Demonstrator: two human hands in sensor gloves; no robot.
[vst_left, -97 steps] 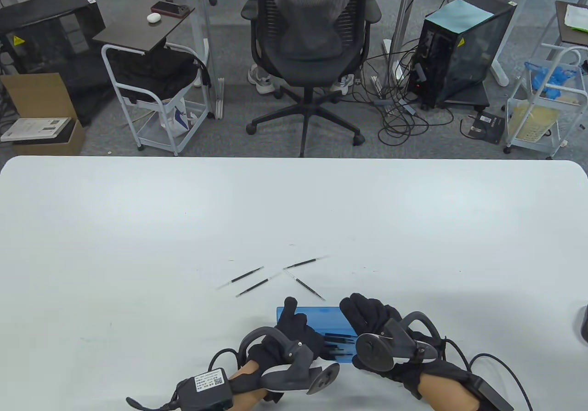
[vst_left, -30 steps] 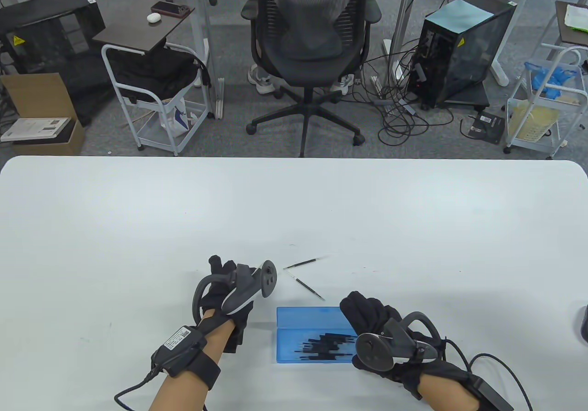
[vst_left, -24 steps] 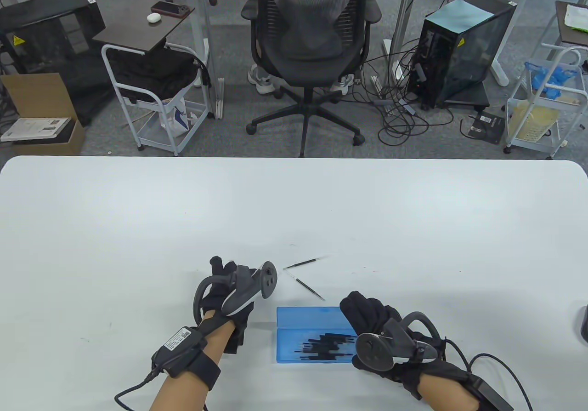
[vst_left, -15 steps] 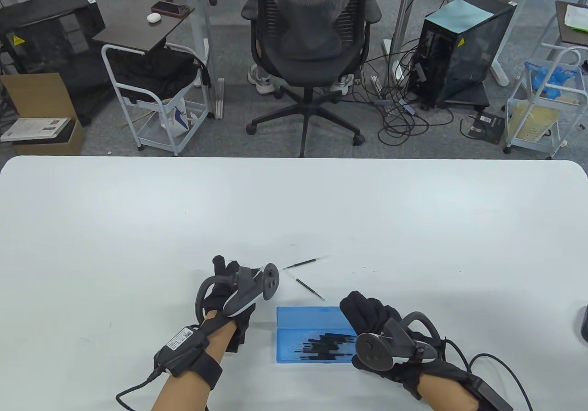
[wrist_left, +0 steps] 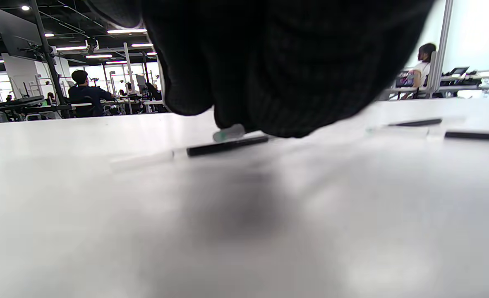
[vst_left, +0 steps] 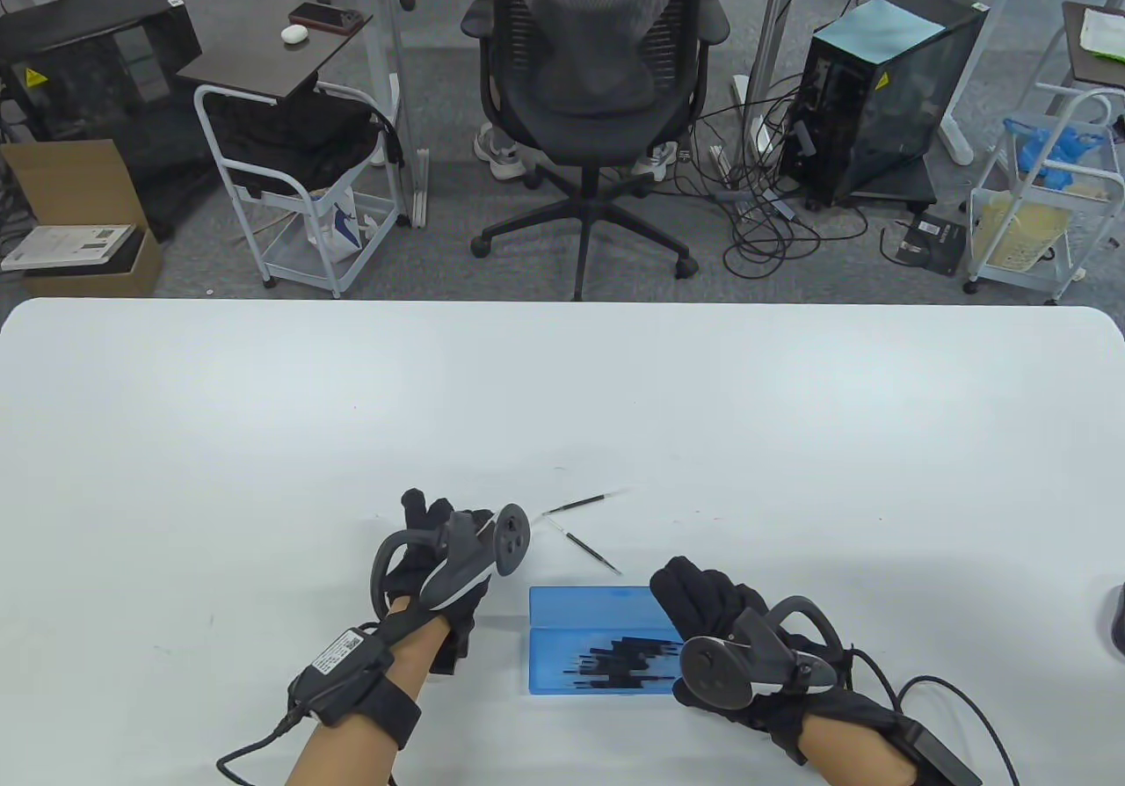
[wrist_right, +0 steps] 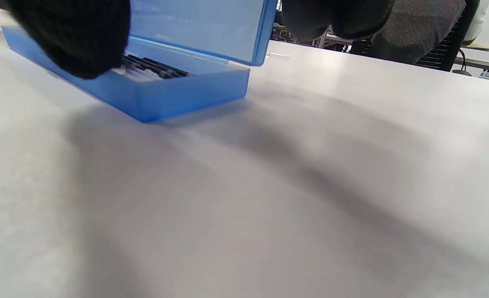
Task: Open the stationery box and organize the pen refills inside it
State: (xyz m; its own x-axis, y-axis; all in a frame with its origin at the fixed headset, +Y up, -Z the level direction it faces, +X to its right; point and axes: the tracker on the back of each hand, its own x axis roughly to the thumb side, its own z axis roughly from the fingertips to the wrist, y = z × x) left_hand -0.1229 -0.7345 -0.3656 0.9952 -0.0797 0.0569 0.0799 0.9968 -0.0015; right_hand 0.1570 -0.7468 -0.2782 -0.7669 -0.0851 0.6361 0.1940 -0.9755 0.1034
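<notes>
Propping lid of blue box (vst_left: pixel 598 641) open: right hand (vst_left: pixel 712 610) gripping it. Left hand (vst_left: pixel 431 549) reaching over loose refill (wrist_left: pixel 227 146) on bench (vst_left: pixel 562 399); grasp hidden, cannot tell.

The table (vst_left: pixel 562 399) is white. The box (vst_left: pixel 562 636) on it is see-through blue, and so is its lid (wrist_right: pixel 211 29). The refills (vst_left: pixel 624 658) inside the box are black with clear ends. Two more refills (vst_left: pixel 580 502) lie on the table, black with clear tips. The refill (wrist_left: pixel 224 147) by the left hand (vst_left: pixel 435 549) is black with a clear end. Both hands wear black gloves; the right hand (vst_left: pixel 712 601) is black too. The trackers (vst_left: pixel 729 667) on them are dark grey with a bit of white. The chair (vst_left: pixel 598 74) behind the table is black and dark grey mesh. The floor (vst_left: pixel 176 267) is grey.
</notes>
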